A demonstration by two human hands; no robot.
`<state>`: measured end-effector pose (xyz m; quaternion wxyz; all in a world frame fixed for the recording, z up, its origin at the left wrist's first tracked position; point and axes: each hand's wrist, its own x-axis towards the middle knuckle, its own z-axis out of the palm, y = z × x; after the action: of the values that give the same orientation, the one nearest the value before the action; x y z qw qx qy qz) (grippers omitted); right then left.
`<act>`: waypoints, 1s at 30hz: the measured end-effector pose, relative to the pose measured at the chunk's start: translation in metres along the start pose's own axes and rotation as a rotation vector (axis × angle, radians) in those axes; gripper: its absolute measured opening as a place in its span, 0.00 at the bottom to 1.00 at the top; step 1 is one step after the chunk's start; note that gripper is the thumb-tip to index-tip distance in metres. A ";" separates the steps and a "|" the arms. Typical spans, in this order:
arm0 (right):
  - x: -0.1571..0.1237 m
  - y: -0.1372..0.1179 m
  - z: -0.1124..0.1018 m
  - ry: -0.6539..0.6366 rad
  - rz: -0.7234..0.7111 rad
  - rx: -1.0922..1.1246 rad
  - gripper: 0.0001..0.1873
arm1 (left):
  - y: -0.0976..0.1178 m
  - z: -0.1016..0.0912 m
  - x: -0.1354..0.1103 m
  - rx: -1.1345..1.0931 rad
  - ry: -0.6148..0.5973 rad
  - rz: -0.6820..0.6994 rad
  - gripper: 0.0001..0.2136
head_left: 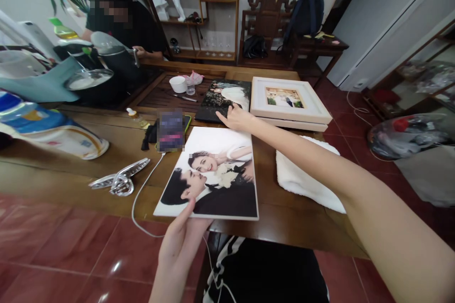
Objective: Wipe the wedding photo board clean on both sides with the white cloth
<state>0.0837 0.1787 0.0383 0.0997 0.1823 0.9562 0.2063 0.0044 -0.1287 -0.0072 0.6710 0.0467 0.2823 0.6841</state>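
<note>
A large unframed photo print [213, 175] of a couple lies on the wooden table [71, 151] in front of me. My left hand [181, 241] grips its near edge, thumb on top. My right hand [236, 117] reaches across past its far edge, fingers stretched out and resting on the near corner of a darker photo print [222, 97]. To the right of that print sits a white framed picture [289, 99], stacked on another white frame.
A folded white towel [305, 175] lies right of the big print. A phone with a white cable [142, 199], a metal ornament [119, 180], a white cup [177, 84] and bags [46, 128] sit on the left. Another person stands at the far left with a pot [106, 49].
</note>
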 end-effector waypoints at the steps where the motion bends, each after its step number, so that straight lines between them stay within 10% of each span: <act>1: 0.001 -0.001 0.000 -0.001 -0.017 -0.008 0.30 | 0.002 -0.001 -0.004 0.013 -0.003 -0.020 0.23; 10: -0.002 0.011 -0.014 0.044 -0.045 -0.025 0.31 | -0.007 0.016 -0.004 0.161 0.271 0.207 0.26; 18: -0.003 0.035 -0.026 0.134 0.067 0.016 0.32 | -0.010 0.027 0.022 0.261 0.212 0.346 0.27; 30: 0.006 0.034 -0.028 0.204 0.108 0.109 0.30 | 0.009 0.028 0.058 0.414 0.191 0.208 0.22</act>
<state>0.0816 0.1999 0.0776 -0.0195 0.2169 0.9599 0.1766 0.0033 -0.0642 0.0018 0.5433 0.1469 0.4723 0.6783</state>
